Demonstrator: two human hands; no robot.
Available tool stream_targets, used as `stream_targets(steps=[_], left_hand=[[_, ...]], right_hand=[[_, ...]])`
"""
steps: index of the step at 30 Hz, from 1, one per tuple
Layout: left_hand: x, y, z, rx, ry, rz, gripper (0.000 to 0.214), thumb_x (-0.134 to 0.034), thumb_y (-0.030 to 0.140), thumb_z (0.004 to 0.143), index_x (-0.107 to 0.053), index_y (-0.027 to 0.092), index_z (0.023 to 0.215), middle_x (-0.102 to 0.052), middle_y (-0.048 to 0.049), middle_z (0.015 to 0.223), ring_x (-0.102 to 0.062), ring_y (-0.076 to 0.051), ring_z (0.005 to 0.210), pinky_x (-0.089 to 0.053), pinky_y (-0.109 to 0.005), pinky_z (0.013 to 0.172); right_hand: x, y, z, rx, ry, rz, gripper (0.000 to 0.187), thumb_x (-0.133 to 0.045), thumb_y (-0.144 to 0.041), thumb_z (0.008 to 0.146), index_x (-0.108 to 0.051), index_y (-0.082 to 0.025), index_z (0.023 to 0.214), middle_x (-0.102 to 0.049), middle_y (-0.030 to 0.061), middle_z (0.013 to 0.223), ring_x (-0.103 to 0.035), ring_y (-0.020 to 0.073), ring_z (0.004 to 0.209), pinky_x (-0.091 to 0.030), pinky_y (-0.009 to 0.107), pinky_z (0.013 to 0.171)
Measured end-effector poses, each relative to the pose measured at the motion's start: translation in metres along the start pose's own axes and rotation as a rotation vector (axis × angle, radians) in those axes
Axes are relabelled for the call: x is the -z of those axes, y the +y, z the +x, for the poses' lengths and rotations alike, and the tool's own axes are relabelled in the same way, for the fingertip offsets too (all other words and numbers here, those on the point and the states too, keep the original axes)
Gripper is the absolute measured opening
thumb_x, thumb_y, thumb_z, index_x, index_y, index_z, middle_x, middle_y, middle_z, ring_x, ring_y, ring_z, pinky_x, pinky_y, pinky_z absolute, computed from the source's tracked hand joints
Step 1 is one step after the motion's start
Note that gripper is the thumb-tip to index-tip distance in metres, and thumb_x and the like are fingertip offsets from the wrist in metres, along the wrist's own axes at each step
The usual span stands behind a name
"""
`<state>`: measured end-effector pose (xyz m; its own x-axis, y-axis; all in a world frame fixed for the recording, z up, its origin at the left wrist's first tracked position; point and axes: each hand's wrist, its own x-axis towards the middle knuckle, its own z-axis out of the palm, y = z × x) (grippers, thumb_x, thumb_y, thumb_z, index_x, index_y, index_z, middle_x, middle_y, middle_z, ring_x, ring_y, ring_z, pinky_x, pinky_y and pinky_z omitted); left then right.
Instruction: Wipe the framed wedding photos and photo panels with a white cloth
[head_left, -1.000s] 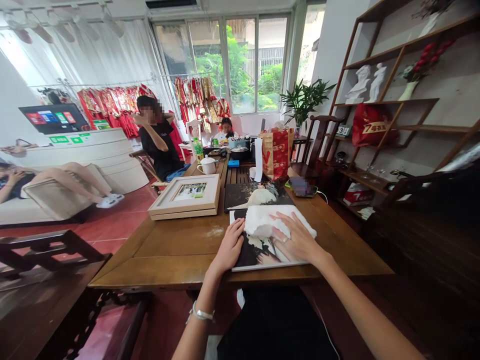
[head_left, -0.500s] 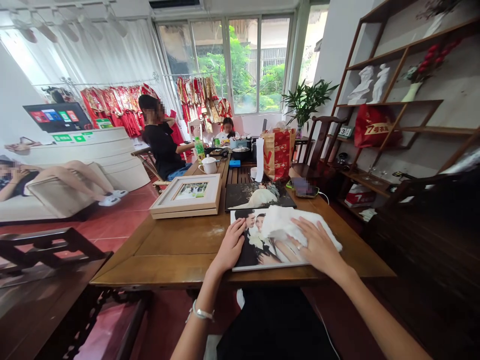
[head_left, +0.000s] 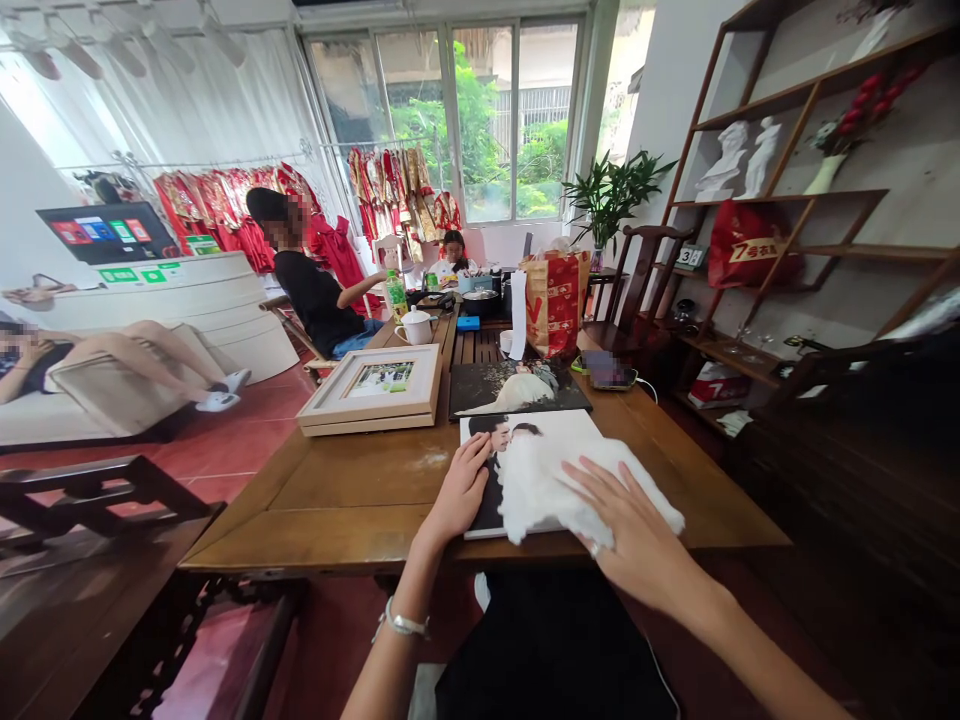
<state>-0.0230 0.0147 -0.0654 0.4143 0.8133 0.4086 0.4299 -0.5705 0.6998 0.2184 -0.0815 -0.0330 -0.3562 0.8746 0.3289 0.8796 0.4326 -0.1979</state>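
A wedding photo print [head_left: 499,440] lies flat on the wooden table [head_left: 352,500] near its front edge. My left hand [head_left: 456,495] rests on the print's left edge and holds it down. My right hand [head_left: 637,530] presses a white cloth [head_left: 547,485] flat on the print's lower right part, fingers spread over the cloth. The cloth covers most of the picture; only the upper left corner shows.
A second dark print [head_left: 517,390] lies just behind. A stack of framed pictures [head_left: 371,390] sits to the left, a phone [head_left: 607,372] and a red paper bag [head_left: 553,300] further back. A person in black [head_left: 311,290] sits at the table's far left. Shelves stand on the right.
My right hand has dragged the cloth from the print's upper middle down and to the right, toward the front edge. The left hand has stayed put. The seated person leaned toward the table.
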Motion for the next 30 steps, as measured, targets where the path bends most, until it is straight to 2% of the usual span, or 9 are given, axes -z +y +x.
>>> stream_targets(steps=[3, 6, 10, 15, 17, 19, 22, 26, 30], left_hand=[[0.000, 0.001, 0.000, 0.017, 0.001, -0.004, 0.046, -0.036, 0.013, 0.086, -0.045, 0.021, 0.130, -0.039, -0.0062, 0.140, -0.027, -0.019, 0.133, -0.017, -0.045, 0.112], [0.000, 0.001, 0.000, 0.020, 0.001, -0.016, 0.045, -0.037, 0.014, 0.086, -0.046, 0.023, 0.129, -0.039, -0.0047, 0.140, -0.027, -0.019, 0.132, -0.018, -0.045, 0.112], [0.002, 0.002, 0.000, 0.010, -0.002, -0.023, 0.045, -0.037, 0.015, 0.087, -0.045, 0.024, 0.130, -0.039, -0.0040, 0.140, -0.027, -0.019, 0.133, -0.017, -0.045, 0.112], [0.002, 0.003, 0.000, 0.004, -0.002, -0.032, 0.046, -0.038, 0.015, 0.086, -0.045, 0.025, 0.130, -0.039, -0.0039, 0.140, -0.027, -0.019, 0.132, -0.017, -0.045, 0.112], [0.002, 0.003, 0.000, 0.003, -0.005, -0.026, 0.045, -0.037, 0.015, 0.087, -0.045, 0.025, 0.130, -0.039, -0.0041, 0.140, -0.028, -0.019, 0.132, -0.017, -0.045, 0.112], [0.002, 0.002, 0.000, 0.004, -0.007, -0.019, 0.045, -0.037, 0.015, 0.087, -0.045, 0.024, 0.130, -0.039, -0.0044, 0.140, -0.027, -0.019, 0.132, -0.017, -0.044, 0.111], [0.002, 0.002, 0.001, -0.006, -0.009, -0.005, 0.040, -0.038, 0.018, 0.087, -0.051, 0.023, 0.125, -0.041, -0.0053, 0.138, -0.027, -0.020, 0.132, -0.019, -0.044, 0.111], [0.003, 0.002, 0.002, -0.036, -0.025, -0.012, 0.035, -0.042, 0.023, 0.086, -0.056, 0.025, 0.119, -0.043, -0.0055, 0.137, -0.028, -0.022, 0.132, -0.021, -0.044, 0.110], [0.002, 0.003, 0.001, 0.011, -0.003, -0.026, 0.043, -0.039, 0.017, 0.086, -0.048, 0.023, 0.128, -0.040, -0.0062, 0.140, -0.028, -0.021, 0.132, -0.019, -0.045, 0.111]], right_hand=[[0.010, -0.009, -0.031, 0.031, -0.025, -0.006, 0.061, -0.049, -0.023, 0.079, -0.032, -0.035, 0.137, -0.036, -0.0029, 0.143, -0.027, 0.0243, 0.133, -0.015, 0.055, 0.110], [0.013, -0.006, -0.031, 0.018, -0.010, 0.015, 0.058, -0.049, -0.024, 0.080, -0.036, -0.034, 0.135, -0.040, -0.0012, 0.141, -0.031, 0.0246, 0.132, -0.018, 0.054, 0.110], [0.007, 0.017, 0.012, -0.044, 0.027, 0.070, 0.046, -0.046, -0.032, 0.084, -0.045, -0.028, 0.130, -0.049, 0.0044, 0.134, -0.037, 0.0259, 0.128, -0.020, 0.056, 0.108], [-0.003, 0.055, 0.085, -0.203, -0.013, 0.149, 0.049, -0.038, -0.048, 0.087, -0.050, -0.019, 0.126, -0.050, 0.0098, 0.132, -0.037, 0.0273, 0.128, -0.021, 0.049, 0.109], [-0.007, 0.058, 0.102, -0.253, -0.022, 0.155, 0.052, -0.035, -0.049, 0.088, -0.051, -0.015, 0.125, -0.050, 0.0132, 0.132, -0.037, 0.0281, 0.128, -0.021, 0.049, 0.109], [-0.009, 0.051, 0.107, -0.239, -0.026, 0.156, 0.051, -0.036, -0.045, 0.089, -0.051, -0.013, 0.125, -0.049, 0.0144, 0.133, -0.036, 0.0277, 0.128, -0.016, 0.050, 0.110], [-0.010, 0.023, 0.088, -0.103, -0.024, 0.166, 0.046, -0.044, -0.035, 0.086, -0.048, -0.016, 0.128, -0.048, 0.0102, 0.134, -0.033, 0.0262, 0.130, -0.010, 0.054, 0.110], [0.001, -0.013, 0.034, 0.113, -0.074, 0.176, 0.052, -0.049, -0.023, 0.080, -0.043, -0.025, 0.132, -0.043, 0.0034, 0.139, -0.027, 0.0268, 0.133, -0.009, 0.058, 0.108], [0.016, -0.016, -0.012, 0.148, -0.107, 0.164, 0.058, -0.049, -0.024, 0.081, -0.033, -0.031, 0.137, -0.038, -0.0010, 0.142, -0.025, 0.0232, 0.134, -0.011, 0.054, 0.111]])
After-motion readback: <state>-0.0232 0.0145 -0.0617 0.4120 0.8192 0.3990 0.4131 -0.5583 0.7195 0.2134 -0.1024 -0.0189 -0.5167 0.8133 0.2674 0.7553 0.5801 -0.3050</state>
